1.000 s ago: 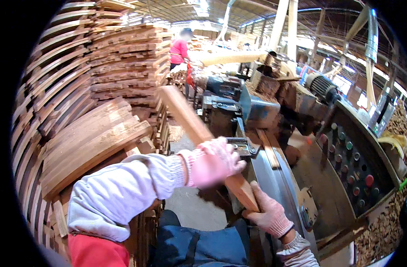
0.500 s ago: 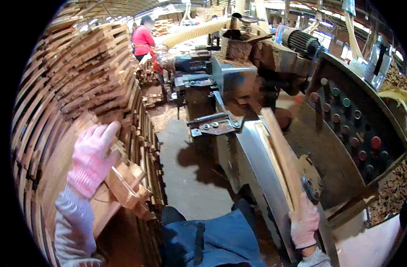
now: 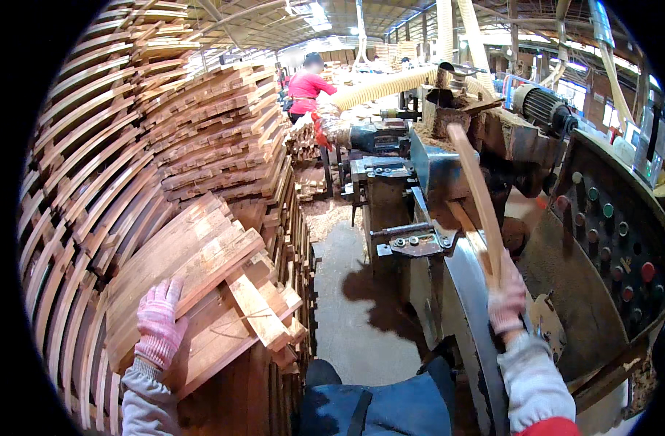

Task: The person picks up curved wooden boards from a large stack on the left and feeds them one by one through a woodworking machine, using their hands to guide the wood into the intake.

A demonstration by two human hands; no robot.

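1. A long, slightly curved wooden slat (image 3: pixel 478 196) stands tilted, its lower end clamped in the gloved right hand (image 3: pixel 508 301), its upper end pointing up toward the machine's far side. A second ago both hands held this slat across the body; now only the right hand carries it, so the piece looks handed over to the machine side.
2. The slat sits just above the curved steel feed rail (image 3: pixel 467 305) that runs along the near edge of the woodworking machine (image 3: pixel 434 174).
3. The left hand (image 3: pixel 158 323), in a pink glove, has swung away and now lies flat, fingers spread, on the top boards of a stack of cut wooden pieces (image 3: pixel 202 269) at the person's left. It grips nothing; this reads as reaching for the next piece.
4. Taller stacks of curved slats (image 3: pixel 93 160) rise behind that pile.
5. To the right, a dark control panel (image 3: pixel 616 247) carries round coloured buttons.
6. Far off, a person in a red top (image 3: pixel 303 86) works with their back turned.
7. No bins or boxes show.
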